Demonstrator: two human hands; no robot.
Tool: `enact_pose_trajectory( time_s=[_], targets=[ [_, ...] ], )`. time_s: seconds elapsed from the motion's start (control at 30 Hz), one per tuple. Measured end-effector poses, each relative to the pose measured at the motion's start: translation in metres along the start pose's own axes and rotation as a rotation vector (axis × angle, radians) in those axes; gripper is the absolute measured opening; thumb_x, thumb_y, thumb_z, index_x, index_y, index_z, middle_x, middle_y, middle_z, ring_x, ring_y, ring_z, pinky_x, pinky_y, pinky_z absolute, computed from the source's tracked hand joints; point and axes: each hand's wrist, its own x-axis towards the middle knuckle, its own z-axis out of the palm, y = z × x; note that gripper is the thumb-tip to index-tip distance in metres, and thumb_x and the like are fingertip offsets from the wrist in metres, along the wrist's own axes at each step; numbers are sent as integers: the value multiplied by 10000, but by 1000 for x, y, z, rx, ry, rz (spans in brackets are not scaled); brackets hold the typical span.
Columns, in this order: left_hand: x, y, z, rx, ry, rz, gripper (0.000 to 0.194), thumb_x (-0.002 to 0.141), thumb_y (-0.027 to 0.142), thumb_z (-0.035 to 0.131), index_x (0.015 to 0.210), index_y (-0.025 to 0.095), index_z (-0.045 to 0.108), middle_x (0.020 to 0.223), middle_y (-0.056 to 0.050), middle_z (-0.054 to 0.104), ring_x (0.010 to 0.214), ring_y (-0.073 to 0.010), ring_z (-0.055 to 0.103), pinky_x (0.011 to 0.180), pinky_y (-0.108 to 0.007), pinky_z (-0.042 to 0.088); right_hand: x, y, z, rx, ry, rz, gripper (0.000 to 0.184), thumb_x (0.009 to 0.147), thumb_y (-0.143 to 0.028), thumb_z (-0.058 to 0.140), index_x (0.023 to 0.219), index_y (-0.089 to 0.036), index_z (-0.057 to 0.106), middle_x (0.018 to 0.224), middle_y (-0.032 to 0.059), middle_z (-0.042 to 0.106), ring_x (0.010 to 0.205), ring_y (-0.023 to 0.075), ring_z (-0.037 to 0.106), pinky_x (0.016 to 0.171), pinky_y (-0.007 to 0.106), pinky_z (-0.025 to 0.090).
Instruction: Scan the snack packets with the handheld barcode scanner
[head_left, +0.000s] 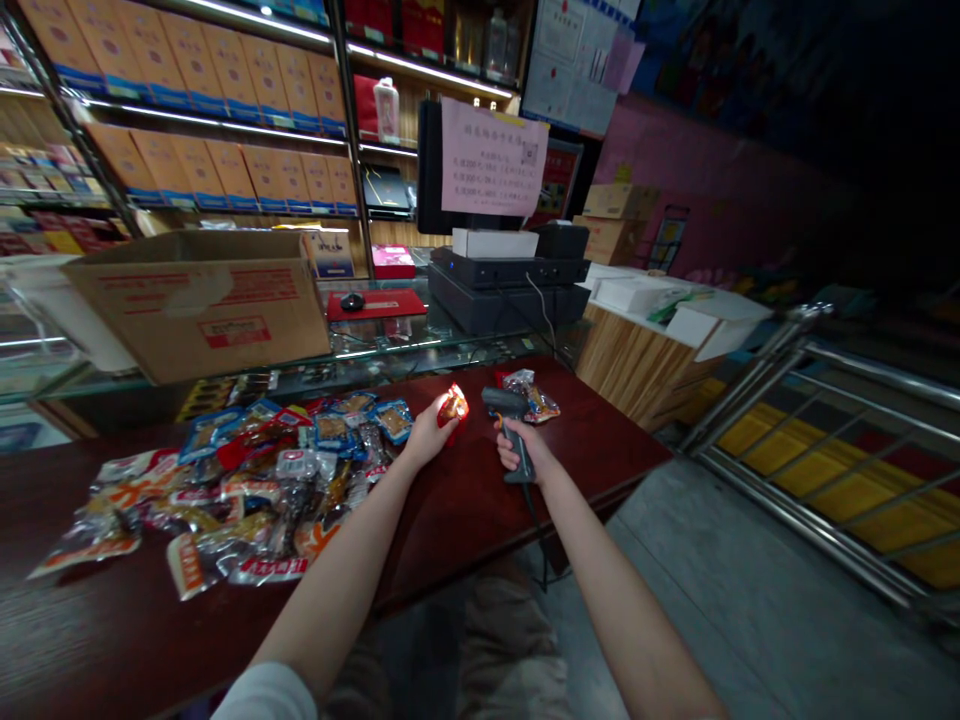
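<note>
My left hand [428,432] is closed around a small red snack packet [453,404], whose front is brightly lit. In my right hand [529,455] is a dark grey barcode scanner [517,440], gripped by its handle, its head pointing left toward the packet. A cable runs down from the scanner's handle past the table edge. Left of my left hand spreads a large heap of plastic-wrapped snack packets [277,480]. Beyond the scanner, a smaller group of snack packets [536,397] lies on the dark red table [450,530].
An open cardboard box [217,310] stands on the glass counter at the back left. Behind the table are a monitor with a paper sign [493,155], a black cash drawer [502,290] and a mouse [352,301]. A metal railing [862,380] runs along the right.
</note>
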Motion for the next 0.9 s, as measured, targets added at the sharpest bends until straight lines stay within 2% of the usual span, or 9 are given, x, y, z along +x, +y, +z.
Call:
enact_pose_trajectory(
  time_s=[0.43,0.5,0.6,0.7,0.77,0.83,0.9],
  targets=[
    [-4,0,1,67,-16,29,586,846,198,638,1422,174,535,1329,-100,697,1217,-244,664,1093,-385,484,-3,2,0,32,-13,-22,336,804,-435,721,988,-213,549,516,-115,478,334,63,351,334,190,267],
    [-5,8,-4,185,0,31,581,852,198,616,1426,148,536,1317,-127,691,1209,-257,657,1079,-382,487,-4,2,-1,34,4,-49,337,801,-436,726,992,-222,549,516,-116,481,334,63,352,332,186,272],
    [-10,24,-18,525,81,12,565,853,181,565,1410,88,567,1304,-199,659,1209,-323,618,1051,-434,479,-4,-4,-5,38,61,-80,320,788,-444,743,872,-224,526,509,-103,486,334,62,365,331,190,296],
    [-17,35,-35,815,165,-127,619,848,186,552,1441,10,533,1344,-277,602,1211,-397,578,1000,-498,473,-7,-20,-15,42,121,-117,375,780,-445,758,745,-230,454,506,-83,489,335,61,377,330,202,327],
    [-21,38,-44,924,245,-218,648,880,195,524,1487,-26,471,1450,-316,517,1292,-433,522,1058,-555,416,-12,-34,-24,40,157,-166,365,784,-424,761,748,-232,453,519,-76,505,345,65,391,335,204,345],
    [-23,39,-48,988,284,-209,621,934,174,443,1535,18,434,1566,-291,414,1430,-432,405,1161,-613,280,-18,-48,-36,33,200,-209,337,788,-397,763,778,-232,469,534,-73,522,356,69,405,341,202,358],
    [-23,39,-48,1004,184,-110,595,968,158,382,1558,110,441,1630,-218,365,1529,-372,286,1228,-598,156,-23,-60,-48,23,250,-226,319,784,-373,763,802,-230,479,536,-72,526,356,71,408,339,200,356]
  ],
)
